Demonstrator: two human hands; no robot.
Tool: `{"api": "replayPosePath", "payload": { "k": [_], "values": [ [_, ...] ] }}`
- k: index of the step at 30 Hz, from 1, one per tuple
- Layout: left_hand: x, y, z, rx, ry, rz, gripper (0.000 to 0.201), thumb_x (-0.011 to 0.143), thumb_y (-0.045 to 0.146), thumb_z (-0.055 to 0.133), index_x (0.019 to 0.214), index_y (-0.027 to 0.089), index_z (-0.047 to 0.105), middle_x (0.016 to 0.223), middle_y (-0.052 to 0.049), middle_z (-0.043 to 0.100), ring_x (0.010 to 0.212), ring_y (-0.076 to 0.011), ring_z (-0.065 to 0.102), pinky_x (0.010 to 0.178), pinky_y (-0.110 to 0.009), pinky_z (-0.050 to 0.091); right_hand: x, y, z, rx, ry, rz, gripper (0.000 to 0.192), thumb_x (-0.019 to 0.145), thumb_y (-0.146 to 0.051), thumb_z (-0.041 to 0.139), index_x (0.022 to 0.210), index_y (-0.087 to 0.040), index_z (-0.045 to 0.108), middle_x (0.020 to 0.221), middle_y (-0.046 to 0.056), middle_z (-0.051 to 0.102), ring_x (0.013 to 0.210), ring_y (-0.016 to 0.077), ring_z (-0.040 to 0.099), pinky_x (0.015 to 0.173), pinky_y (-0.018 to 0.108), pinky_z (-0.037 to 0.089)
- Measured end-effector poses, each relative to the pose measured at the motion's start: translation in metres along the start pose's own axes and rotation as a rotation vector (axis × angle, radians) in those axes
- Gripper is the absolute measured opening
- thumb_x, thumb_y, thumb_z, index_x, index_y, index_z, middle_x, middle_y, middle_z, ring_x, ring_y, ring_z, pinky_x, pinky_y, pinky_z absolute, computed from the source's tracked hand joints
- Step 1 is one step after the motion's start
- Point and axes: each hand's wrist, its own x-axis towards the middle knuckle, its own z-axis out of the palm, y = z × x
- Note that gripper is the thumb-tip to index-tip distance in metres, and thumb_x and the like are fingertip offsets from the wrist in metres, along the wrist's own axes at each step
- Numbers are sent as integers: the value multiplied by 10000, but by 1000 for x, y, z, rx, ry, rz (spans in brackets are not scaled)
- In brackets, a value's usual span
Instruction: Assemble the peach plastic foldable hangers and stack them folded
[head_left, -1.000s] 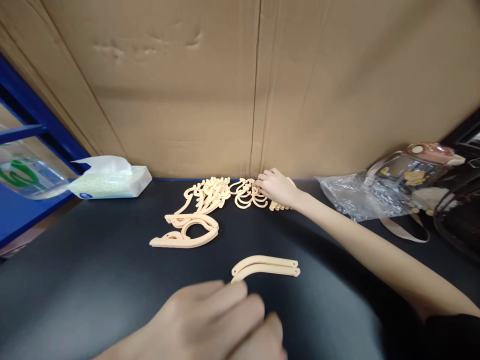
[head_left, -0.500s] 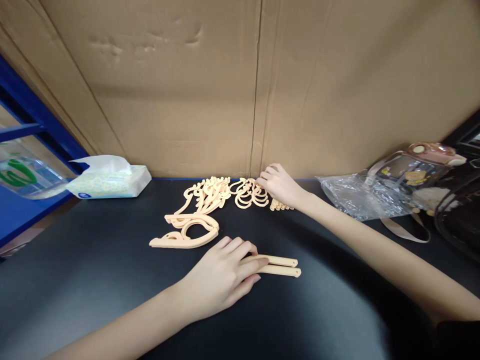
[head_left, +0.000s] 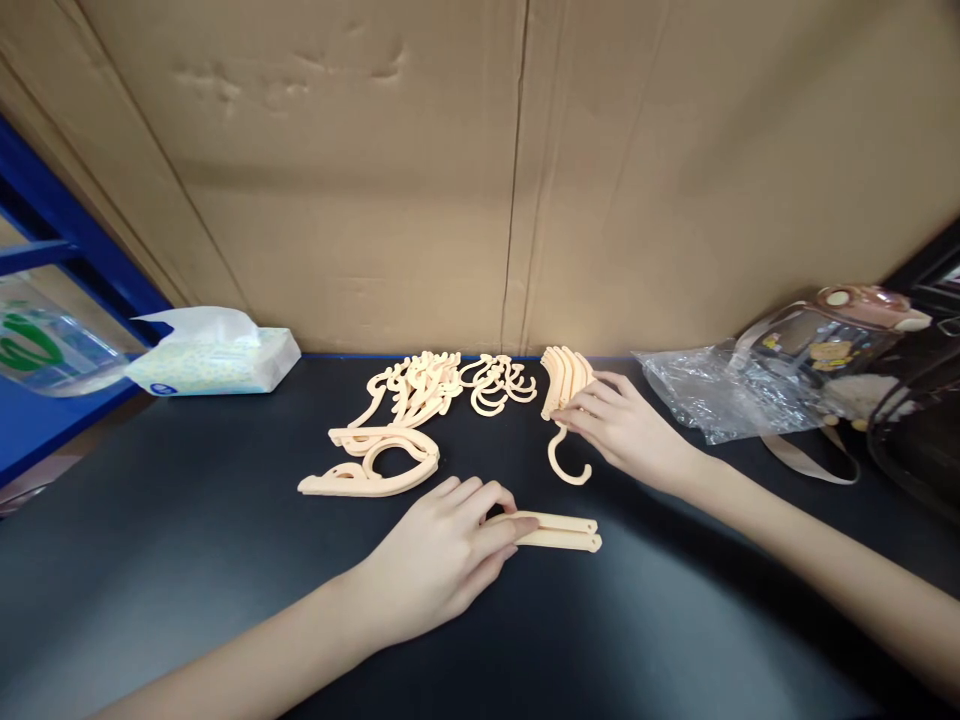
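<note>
My left hand (head_left: 457, 555) is closed on two cream plastic hanger arms (head_left: 562, 532), which lie side by side with their holed ends pointing right. Between the fingertips of my right hand (head_left: 626, 425) is a cream hanger hook (head_left: 571, 470), its curve hanging toward me. Just behind that hand lies a stack of curved hanger arms (head_left: 564, 372), partly covered by the fingers. A small heap of hooks (head_left: 499, 385) sits left of the stack. Farther left are a pile of hanger pieces (head_left: 420, 388) and folded hangers (head_left: 375, 485).
A tissue pack (head_left: 214, 360) stands at the back left beside a clear plastic container (head_left: 56, 345) and a blue frame (head_left: 75, 225). At the right lie a crumpled clear bag (head_left: 701, 395) and a strapped drink bottle (head_left: 817, 345). A cardboard wall (head_left: 375, 200) closes off the back.
My right hand has taken a hook from the heap and brought it right and toward me. The two arms under my left hand have drawn closer together.
</note>
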Motion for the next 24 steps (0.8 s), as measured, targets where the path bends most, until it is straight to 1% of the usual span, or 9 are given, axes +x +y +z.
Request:
{"api": "replayPosePath", "payload": {
  "k": [2,5,9,12,16,24],
  "values": [
    [0,0,0,-2,6,-9,307,952,169,440,1224,262,550,1051,-38,577,829,-169,527,725,-302,401,-10,-1,6,16,-10,33,301,883,-41,493,1117,-159,642,1020,58,684,1024,228,541,1028,438,317],
    [0,1,-1,-5,3,-18,305,952,174,439,1216,265,563,1048,-39,578,816,-163,533,727,-294,416,-17,-1,13,47,-17,69,284,916,-76,468,1114,-179,643,1027,49,687,1016,216,553,1031,443,321],
    [0,2,-2,-11,-4,-18,304,957,180,439,1220,264,565,1051,-38,586,813,-163,537,723,-295,426,-19,-3,15,115,-24,104,280,951,-132,434,1120,-201,646,1010,54,689,1004,209,569,1010,447,346],
    [0,1,-2,-11,1,-16,299,960,183,437,1214,263,572,1052,-40,586,818,-159,543,726,-291,433,-19,-4,14,144,-28,124,294,955,-126,418,1129,-208,640,1016,50,684,1005,208,568,1021,451,334],
    [0,0,-1,-12,8,-13,301,966,194,433,1222,268,572,1054,-39,587,821,-154,547,730,-287,438,-20,-5,13,158,-25,106,285,953,-119,425,1130,-191,636,1011,52,675,1009,209,561,1033,447,322],
    [0,0,1,-22,4,-13,313,957,177,447,1231,271,565,1049,-45,586,821,-161,544,733,-281,440,-18,-10,15,150,-37,72,313,900,-53,465,1129,-174,639,963,54,662,975,202,565,1025,449,349]
  ]
}}
